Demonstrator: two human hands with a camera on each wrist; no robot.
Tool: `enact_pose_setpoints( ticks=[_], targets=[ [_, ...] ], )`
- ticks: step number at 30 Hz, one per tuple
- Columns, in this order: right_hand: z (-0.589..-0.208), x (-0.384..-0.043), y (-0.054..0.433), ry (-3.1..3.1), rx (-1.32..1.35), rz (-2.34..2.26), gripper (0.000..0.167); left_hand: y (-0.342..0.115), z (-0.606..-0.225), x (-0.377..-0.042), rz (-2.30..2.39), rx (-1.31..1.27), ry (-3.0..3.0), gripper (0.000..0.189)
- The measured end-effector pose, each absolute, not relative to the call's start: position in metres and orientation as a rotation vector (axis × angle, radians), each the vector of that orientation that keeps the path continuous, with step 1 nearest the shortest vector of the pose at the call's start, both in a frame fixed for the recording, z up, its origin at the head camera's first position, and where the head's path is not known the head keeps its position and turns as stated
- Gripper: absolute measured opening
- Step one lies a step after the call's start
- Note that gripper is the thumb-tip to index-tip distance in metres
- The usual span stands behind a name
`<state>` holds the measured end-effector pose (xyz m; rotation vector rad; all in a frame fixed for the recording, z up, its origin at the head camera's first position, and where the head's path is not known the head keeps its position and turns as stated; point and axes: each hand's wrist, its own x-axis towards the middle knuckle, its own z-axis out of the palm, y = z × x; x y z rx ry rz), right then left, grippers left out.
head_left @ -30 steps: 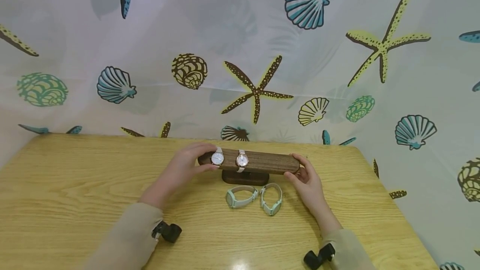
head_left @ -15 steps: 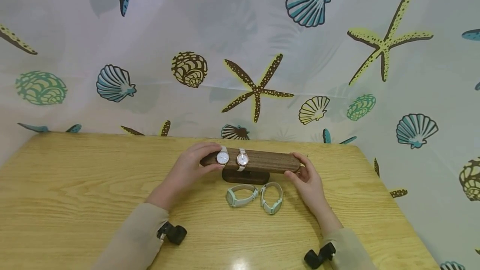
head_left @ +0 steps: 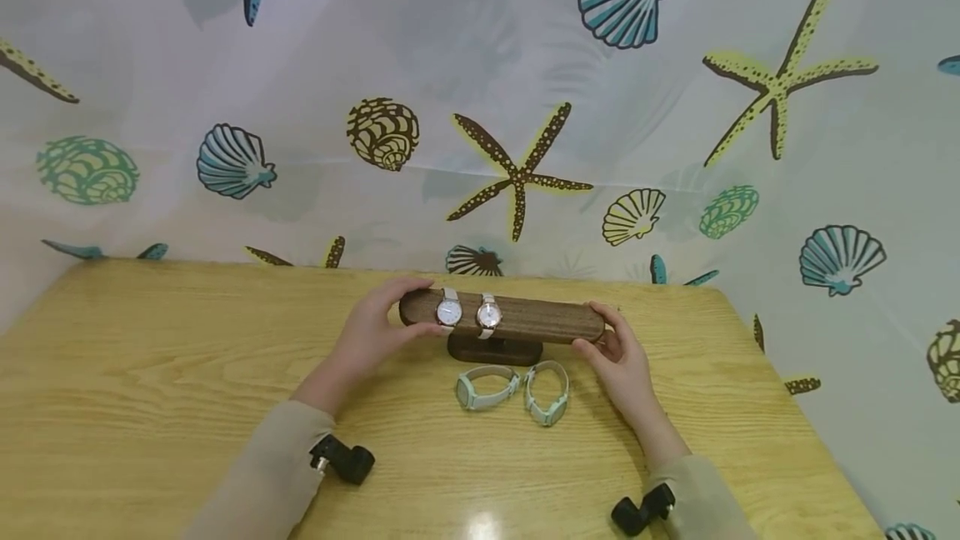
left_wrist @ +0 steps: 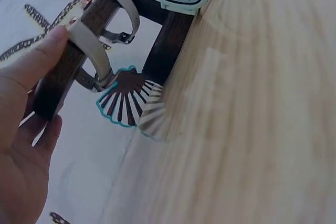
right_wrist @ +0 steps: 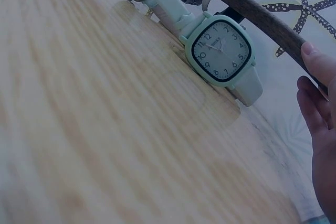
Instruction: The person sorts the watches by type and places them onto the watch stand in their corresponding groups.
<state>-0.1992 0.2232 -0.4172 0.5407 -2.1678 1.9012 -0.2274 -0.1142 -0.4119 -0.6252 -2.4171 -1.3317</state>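
Note:
A dark wooden watch stand (head_left: 551, 319) has a long rounded bar on a short base. Two white-strapped watches ring its left half: a white-faced watch (head_left: 449, 312) and, right of it, a rose-rimmed watch (head_left: 489, 315). My left hand (head_left: 367, 336) spreads around the bar's left end, thumb tip at the left watch's strap (left_wrist: 90, 45) and index finger lifted behind the bar. My right hand (head_left: 626, 369) grips the right end between thumb and fingers. Before the base lie two mint-green watches with closed straps, one left (head_left: 465, 392) and one right (head_left: 556, 412).
The stand and watches are on a light wooden table (head_left: 420, 473), towards its far edge. A white cloth (head_left: 315, 48) printed with shells and starfish hangs behind and at the right. Each sleeve carries a black wrist camera (head_left: 348, 461).
My left hand slid the left white-strapped watch rightwards along the bar, closer to the other one. Its fingers have since spread off the watch, uncovering the bar's end. My right hand keeps its grip.

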Motion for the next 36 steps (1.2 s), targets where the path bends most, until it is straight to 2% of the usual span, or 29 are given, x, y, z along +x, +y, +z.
enact_pose_setpoints(
  ticks=[6,12,20,25,28,31,36],
  targets=[
    [-0.415,-0.198,0.222,-2.177,0.537,1.901,0.054,-0.127,-0.424,-0.230,-1.785,-0.533,-2.325,0.062],
    [-0.421,-0.201,0.225,-2.166,0.537,1.901,0.055,-0.134,-0.434,-0.230,-2.039,-0.469,-2.212,0.057],
    [-0.437,-0.212,0.231,-2.176,0.523,1.876,0.056,-0.136,-0.433,-0.227,-2.168,-0.366,-2.186,0.052],
    [-0.436,-0.211,0.230,-2.210,0.492,1.809,0.059,-0.134,-0.431,-0.225,-2.159,-0.321,-2.225,0.051],
    [-0.432,-0.209,0.228,-2.175,0.487,1.675,0.054,-0.133,-0.432,-0.226,-2.154,-0.299,-2.220,0.048],
    [-0.424,-0.206,0.224,-2.080,0.544,1.509,0.045,-0.133,-0.433,-0.227,-2.175,-0.296,-2.185,0.046],
    [-0.409,-0.199,0.208,-1.999,0.853,1.355,0.036,-0.133,-0.435,-0.229,-2.211,-0.309,-2.145,0.045]
  ],
)
